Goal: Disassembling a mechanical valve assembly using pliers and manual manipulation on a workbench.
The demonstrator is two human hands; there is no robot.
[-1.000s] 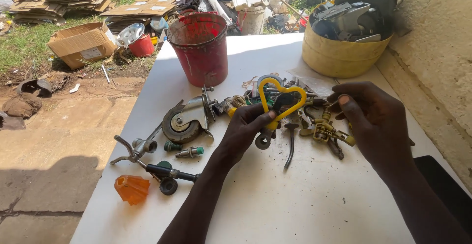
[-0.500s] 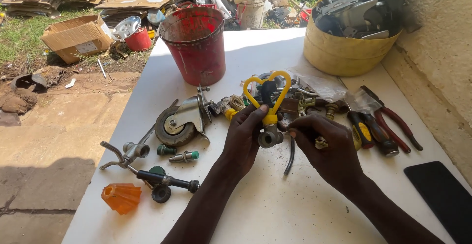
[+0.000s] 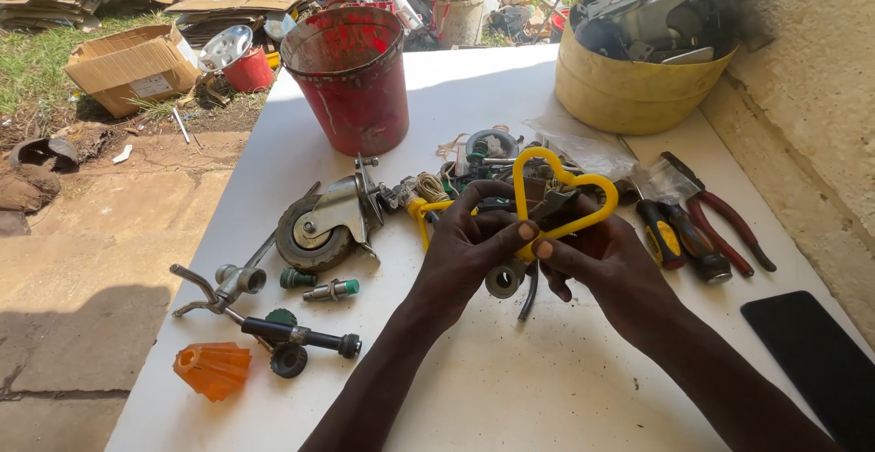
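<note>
Gripping yellow heart frame [image 3: 558, 199], both hands [image 3: 474, 251] [image 3: 606, 265], fingertips partly hidden

— Surface? 
— White tabletop [image 3: 510, 388], sunlit, set outdoors.

— Far end? 
— Red paint-stained bucket [image 3: 351, 78] at the far left; yellow tub [image 3: 629, 92] full of metal parts at the far right.

— Left side? 
— Caster wheel [image 3: 324, 224] in its steel bracket. Nearer: metal tap fitting [image 3: 223, 285], two small green-tipped connectors [image 3: 314, 283], a black valve handle [image 3: 296, 335], an orange ribbed plastic cone [image 3: 212, 370] by the near-left corner.

— Centre? 
— Tangle of small hardware [image 3: 474, 165], items touching; cannot separate them.

— Right? 
— Red-handled pliers [image 3: 720, 210], yellow-black screwdriver handles [image 3: 679, 238] just beside, black phone [image 3: 816, 361] near the edge.
</note>
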